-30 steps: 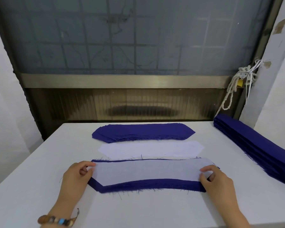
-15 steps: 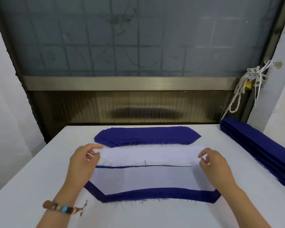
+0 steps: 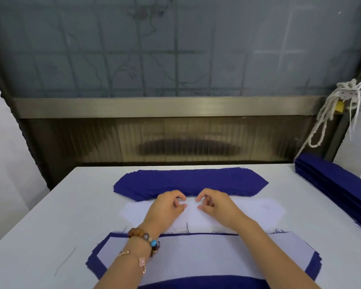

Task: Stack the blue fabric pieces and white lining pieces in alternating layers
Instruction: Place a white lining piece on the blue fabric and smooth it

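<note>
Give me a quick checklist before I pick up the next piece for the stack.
1. Near stack topped by white lining, so blue is due: ok.
2. Left hand pinching a piece: cannot tell.
3. Right hand pinching a piece: cannot tell.
4. Blue pile within reach, just beyond those hands: ok.
5. That white lining lies flat, blue border showing around it: ok.

Under your grip lies a flat white table (image 3: 50, 215). Beyond your grip stands a grey frosted glass window (image 3: 217, 49) with a dim grid, above a brushed metal rail (image 3: 154, 107) and a ribbed translucent panel (image 3: 113, 140). Far right of your grip hangs a knotted white rope (image 3: 329, 113).
</note>
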The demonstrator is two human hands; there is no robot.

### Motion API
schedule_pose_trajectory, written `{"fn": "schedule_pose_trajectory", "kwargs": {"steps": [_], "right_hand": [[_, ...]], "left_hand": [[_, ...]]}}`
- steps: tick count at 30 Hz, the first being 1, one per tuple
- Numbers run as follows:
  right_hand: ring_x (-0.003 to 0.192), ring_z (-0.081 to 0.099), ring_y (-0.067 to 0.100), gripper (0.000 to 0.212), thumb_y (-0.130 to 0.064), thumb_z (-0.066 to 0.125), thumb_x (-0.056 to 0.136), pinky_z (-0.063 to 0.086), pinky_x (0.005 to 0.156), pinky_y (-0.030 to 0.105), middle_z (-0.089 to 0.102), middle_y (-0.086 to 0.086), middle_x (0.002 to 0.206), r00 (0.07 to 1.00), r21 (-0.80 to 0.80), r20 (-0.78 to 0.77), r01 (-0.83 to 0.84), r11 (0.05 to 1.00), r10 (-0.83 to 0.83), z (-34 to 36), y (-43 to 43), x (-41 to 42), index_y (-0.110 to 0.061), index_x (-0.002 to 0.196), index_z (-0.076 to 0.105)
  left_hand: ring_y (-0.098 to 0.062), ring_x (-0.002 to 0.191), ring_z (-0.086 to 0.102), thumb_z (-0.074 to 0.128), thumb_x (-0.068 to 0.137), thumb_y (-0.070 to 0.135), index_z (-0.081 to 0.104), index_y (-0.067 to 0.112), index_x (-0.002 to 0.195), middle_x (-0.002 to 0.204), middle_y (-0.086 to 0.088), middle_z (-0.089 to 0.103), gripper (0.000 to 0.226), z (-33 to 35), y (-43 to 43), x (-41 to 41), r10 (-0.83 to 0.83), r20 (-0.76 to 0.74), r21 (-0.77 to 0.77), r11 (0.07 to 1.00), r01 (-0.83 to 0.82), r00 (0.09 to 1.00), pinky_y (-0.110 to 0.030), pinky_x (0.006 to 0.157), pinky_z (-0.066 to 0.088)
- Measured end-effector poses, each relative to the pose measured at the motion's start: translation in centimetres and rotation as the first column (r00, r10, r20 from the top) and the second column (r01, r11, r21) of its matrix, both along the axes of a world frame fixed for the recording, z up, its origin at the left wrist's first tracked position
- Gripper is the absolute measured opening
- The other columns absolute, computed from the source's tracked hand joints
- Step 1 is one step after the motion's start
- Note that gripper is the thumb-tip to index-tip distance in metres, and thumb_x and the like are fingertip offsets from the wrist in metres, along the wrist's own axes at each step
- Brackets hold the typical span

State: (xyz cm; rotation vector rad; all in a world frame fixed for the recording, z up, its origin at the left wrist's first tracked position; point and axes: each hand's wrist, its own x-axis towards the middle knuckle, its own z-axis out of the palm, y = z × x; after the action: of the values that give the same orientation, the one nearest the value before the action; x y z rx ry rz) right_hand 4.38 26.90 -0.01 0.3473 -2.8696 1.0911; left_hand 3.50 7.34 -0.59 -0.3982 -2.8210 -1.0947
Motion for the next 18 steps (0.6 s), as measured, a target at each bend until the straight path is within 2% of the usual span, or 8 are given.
{"fn": "schedule_pose_trajectory", "kwargs": {"steps": [5,8,10,14,18], "right_hand": [[0.064,0.047,0.007,0.014,-0.028,0.071,0.085,0.040,0.061,0.014,0.053,-0.008,0.078,0.995,-0.012,-0.068,0.067,0.998,-0.067,-1.8,-0.3,-0.3,-0.029,0.097,0.062],[0.066,0.047,0.006,0.022,-0.031,0.071,0.085,0.039,0.061,0.011,0.050,-0.009,0.077,0.994,-0.004,-0.079,0.074,0.997,-0.074,-2.2,-0.4,-0.5,-0.031,0.105,0.061],[0.067,0.047,0.004,0.026,-0.032,0.070,0.085,0.037,0.063,0.010,0.048,-0.011,0.077,0.993,0.009,-0.082,0.083,0.996,-0.082,-2.2,-0.5,-0.6,-0.031,0.110,0.062],[0.068,0.047,0.005,0.021,-0.031,0.071,0.084,0.037,0.062,0.011,0.048,-0.011,0.076,0.993,0.007,-0.087,0.086,0.996,-0.085,-2.1,-0.4,-0.7,-0.029,0.105,0.065],[0.064,0.046,0.006,0.015,-0.028,0.072,0.084,0.037,0.060,0.013,0.050,-0.009,0.072,0.993,-0.021,-0.083,0.087,0.996,-0.089,-1.9,-0.4,-0.7,-0.028,0.097,0.064]], "left_hand": [[-0.005,0.076,0.050,0.066,0.091,0.029,0.065,0.028,0.112,0.087,0.007,0.050,0.021,-1.6,-0.3,-0.2,-0.015,-0.101,-0.034,0.999,0.012,0.995,-0.007,0.069,0.039],[-0.004,0.087,0.046,0.062,0.093,0.035,0.062,0.025,0.124,0.092,0.007,0.046,0.032,-2.0,-0.5,-0.3,-0.052,-0.136,-0.113,0.993,0.036,0.989,-0.008,0.079,0.037],[-0.007,0.098,0.043,0.060,0.093,0.040,0.059,0.028,0.127,0.100,0.008,0.044,0.036,-2.0,-0.5,-0.4,-0.048,-0.164,-0.175,0.984,0.019,0.985,-0.014,0.088,0.037],[-0.008,0.103,0.039,0.058,0.092,0.048,0.058,0.035,0.117,0.109,0.012,0.045,0.028,-1.6,-0.5,-0.4,-0.014,-0.214,-0.255,0.966,-0.042,0.977,-0.021,0.091,0.035],[-0.008,0.105,0.040,0.055,0.095,0.044,0.053,0.035,0.108,0.111,0.014,0.046,0.016,-1.5,-0.3,-0.5,0.002,-0.216,-0.288,0.955,-0.066,0.976,-0.024,0.090,0.033]]}}
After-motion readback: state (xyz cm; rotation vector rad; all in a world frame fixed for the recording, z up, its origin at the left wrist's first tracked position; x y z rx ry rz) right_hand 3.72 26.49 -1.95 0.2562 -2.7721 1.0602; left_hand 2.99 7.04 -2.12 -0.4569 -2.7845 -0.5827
